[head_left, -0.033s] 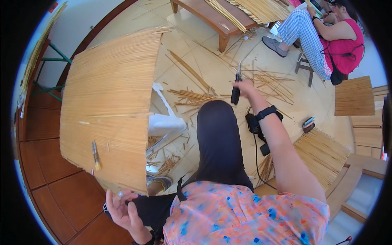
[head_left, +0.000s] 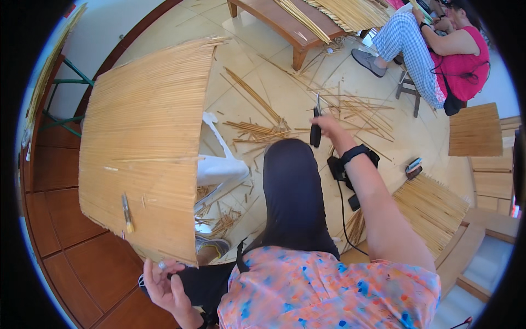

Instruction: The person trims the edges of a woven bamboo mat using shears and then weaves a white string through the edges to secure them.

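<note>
My right hand [head_left: 329, 126] is closed around the black handle of a knife [head_left: 315, 131], its curved metal blade pointing up and away over the floor beyond my knee. A large panel of pale stalks laid side by side [head_left: 145, 120] lies to my left, raised on a white plastic support [head_left: 222, 167]. On the panel rests a small flat brush [head_left: 127, 213] with a slim handle. Beside the panel's near edge is my left hand [head_left: 167, 288], palm partly up, fingers loosely bent and apart, holding nothing; whether its fingertips touch the panel I cannot tell.
Loose stalks [head_left: 257, 130] litter the tiled floor. Under my right forearm lies a black corded object [head_left: 335, 170]. A stalk mat [head_left: 430, 208] and a scrubbing brush [head_left: 413, 168] lie right. Far off, a low wooden bench [head_left: 298, 38] holds stalks; a seated person [head_left: 457, 60] works beside it.
The knife has turned in my right hand, so its blade looks shorter. The view has shifted slightly; my left hand stays beside the panel.
</note>
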`<state>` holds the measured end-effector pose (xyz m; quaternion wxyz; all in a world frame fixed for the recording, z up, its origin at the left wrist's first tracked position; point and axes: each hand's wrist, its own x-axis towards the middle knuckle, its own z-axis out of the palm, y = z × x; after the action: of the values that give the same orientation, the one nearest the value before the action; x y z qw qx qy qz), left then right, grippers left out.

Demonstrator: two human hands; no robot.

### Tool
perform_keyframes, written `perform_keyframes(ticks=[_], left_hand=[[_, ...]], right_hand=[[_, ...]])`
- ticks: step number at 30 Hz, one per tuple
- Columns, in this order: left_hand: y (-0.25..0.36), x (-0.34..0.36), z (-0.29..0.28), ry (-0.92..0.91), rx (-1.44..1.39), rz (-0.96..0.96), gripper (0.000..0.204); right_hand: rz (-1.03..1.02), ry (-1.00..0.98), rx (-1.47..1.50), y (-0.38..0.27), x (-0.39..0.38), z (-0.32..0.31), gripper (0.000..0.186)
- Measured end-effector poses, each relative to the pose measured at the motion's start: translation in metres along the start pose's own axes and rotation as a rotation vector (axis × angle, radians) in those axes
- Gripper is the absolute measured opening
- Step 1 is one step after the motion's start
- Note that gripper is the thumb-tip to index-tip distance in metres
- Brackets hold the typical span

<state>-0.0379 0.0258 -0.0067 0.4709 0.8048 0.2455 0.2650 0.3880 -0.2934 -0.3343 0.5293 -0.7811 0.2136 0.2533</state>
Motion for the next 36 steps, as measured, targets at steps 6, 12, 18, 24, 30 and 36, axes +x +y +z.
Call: perform_keyframes(ticks=[6,12,18,24,30,36], left_hand=[[0.005,0.024,0.005,-0.064,0.199,0.071,0.043],[0.034,0.050,0.030,-0.039,0.252,0.016,0.038],[0.022,0.059,0.038,-0.048,0.267,0.014,0.039],[0.014,0.055,0.039,0.001,0.232,0.151,0.039],[0.010,0.034,0.026,0.043,0.130,0.128,0.042],[0.016,0.021,0.011,0.047,-0.018,0.146,0.046]], right_hand=[[0.077,0.111,-0.507,0.077,0.029,0.040,0.039],[-0.109,0.253,-0.697,0.094,0.047,0.058,0.037],[-0.169,0.388,-0.831,0.116,0.052,0.057,0.036],[-0.166,0.466,-0.710,0.108,0.037,0.059,0.043],[-0.566,0.624,-0.652,0.101,0.011,0.065,0.041],[-0.618,0.301,-0.325,0.122,0.018,0.021,0.058]])
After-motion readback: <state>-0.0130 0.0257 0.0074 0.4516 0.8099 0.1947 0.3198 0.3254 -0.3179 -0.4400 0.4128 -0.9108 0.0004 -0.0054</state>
